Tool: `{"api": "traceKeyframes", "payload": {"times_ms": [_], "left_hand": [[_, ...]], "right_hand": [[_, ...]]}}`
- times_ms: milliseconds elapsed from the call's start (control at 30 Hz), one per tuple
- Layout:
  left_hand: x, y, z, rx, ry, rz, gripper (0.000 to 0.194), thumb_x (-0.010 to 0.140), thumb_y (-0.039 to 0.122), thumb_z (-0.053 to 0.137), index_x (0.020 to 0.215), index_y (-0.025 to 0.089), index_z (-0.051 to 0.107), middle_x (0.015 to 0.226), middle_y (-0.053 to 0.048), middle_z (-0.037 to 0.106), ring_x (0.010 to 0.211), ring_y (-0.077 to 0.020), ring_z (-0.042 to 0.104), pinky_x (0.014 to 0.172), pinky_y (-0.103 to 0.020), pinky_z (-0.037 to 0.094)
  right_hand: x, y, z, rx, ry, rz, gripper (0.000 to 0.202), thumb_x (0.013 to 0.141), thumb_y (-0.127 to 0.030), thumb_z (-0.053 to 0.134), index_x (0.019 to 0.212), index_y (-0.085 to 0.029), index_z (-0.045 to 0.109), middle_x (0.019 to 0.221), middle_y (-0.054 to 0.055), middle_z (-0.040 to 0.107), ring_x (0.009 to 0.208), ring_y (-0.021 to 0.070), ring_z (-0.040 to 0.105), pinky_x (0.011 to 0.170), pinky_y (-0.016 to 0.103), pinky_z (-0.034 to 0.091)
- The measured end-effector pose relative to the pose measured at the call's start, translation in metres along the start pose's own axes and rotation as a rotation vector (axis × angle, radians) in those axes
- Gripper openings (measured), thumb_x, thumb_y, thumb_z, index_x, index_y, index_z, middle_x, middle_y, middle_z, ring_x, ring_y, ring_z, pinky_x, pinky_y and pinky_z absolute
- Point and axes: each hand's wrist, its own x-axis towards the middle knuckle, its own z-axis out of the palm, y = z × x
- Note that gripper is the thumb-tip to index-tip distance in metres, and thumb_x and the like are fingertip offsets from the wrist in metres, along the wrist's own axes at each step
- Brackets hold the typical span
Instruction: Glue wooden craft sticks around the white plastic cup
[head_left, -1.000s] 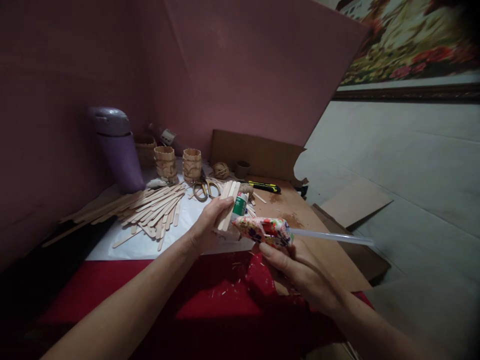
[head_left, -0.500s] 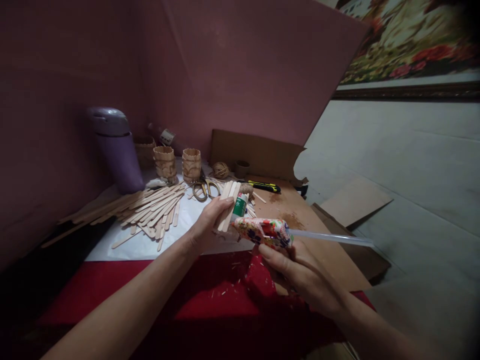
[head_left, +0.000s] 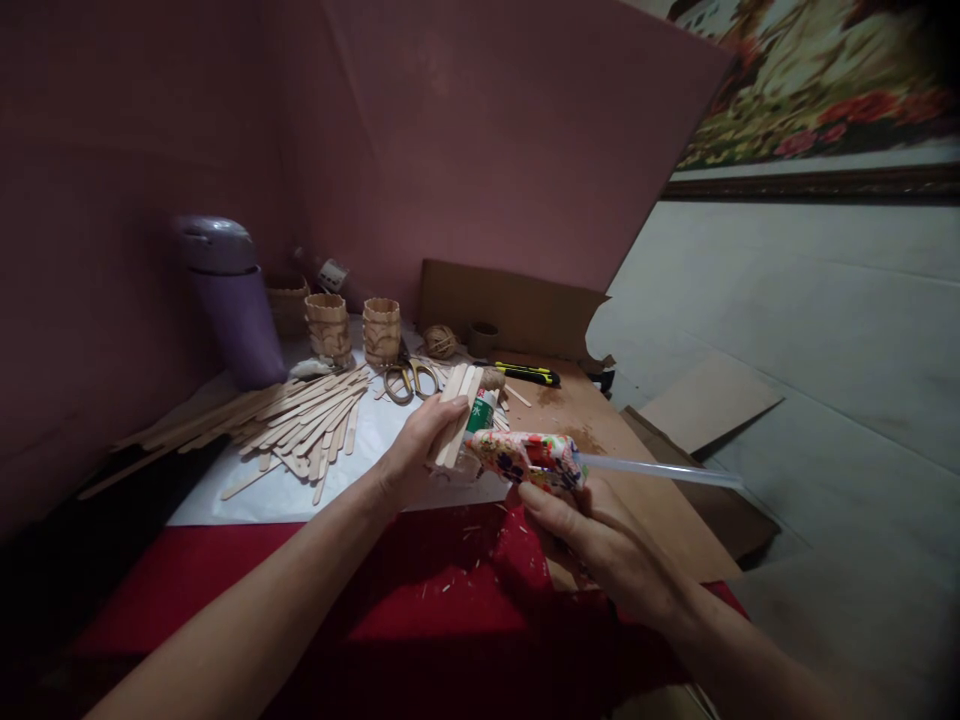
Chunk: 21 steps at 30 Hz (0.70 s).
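Note:
Several pale wooden craft sticks point(head_left: 457, 418), side by side, are pinched in my left hand point(head_left: 417, 440), thumb on top. What backs them is hidden. My right hand point(head_left: 581, 535) is wrapped round a flower-patterned hot glue gun point(head_left: 529, 458), its nozzle pointing left, close to the sticks' lower right side. Whether the nozzle touches them I cannot tell. A clear glue stick point(head_left: 664, 470) juts far out of the gun's back end. Just behind the sticks is a green and white glue bottle point(head_left: 481, 412), partly covered.
Left lies a heap of loose craft sticks point(head_left: 307, 425) on white paper point(head_left: 199, 508). Behind stand two wooden cups point(head_left: 381, 333), a purple flask point(head_left: 236, 315), gold-handled scissors point(head_left: 410, 382) and a twine ball point(head_left: 440, 341). A yellow-black utility knife point(head_left: 529, 374) rests on the brown board point(head_left: 637, 500).
Both hands keep nearly the same place and hold. The glue gun's nozzle has shifted very slightly beside the sticks, and the whole view has drifted a little.

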Motion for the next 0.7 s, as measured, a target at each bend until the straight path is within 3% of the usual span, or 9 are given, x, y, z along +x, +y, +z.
{"api": "traceKeyframes", "payload": {"times_ms": [333,700], "left_hand": [[0.000,-0.001,0.000,0.054,-0.014,0.015,0.038,0.066,0.041,0.080,0.091,0.019,0.062,0.073,-0.001,0.065,0.063,-0.0173,0.063,0.057,-0.027,0.049],[-0.001,-0.001,0.001,0.090,-0.045,0.015,0.045,0.068,0.045,0.078,0.100,0.018,0.061,0.079,-0.002,0.068,0.066,-0.0179,0.065,0.060,-0.028,0.051]], "right_hand": [[0.001,0.002,-0.002,0.018,-0.005,-0.002,0.045,0.090,-0.062,0.059,0.073,-0.021,0.061,0.057,-0.004,0.040,0.056,0.0131,0.038,0.054,0.029,0.036],[0.003,0.011,-0.001,0.035,0.055,0.015,0.052,0.091,-0.064,0.058,0.066,-0.021,0.044,0.057,-0.005,0.038,0.054,0.0094,0.032,0.050,0.027,0.025]]}}
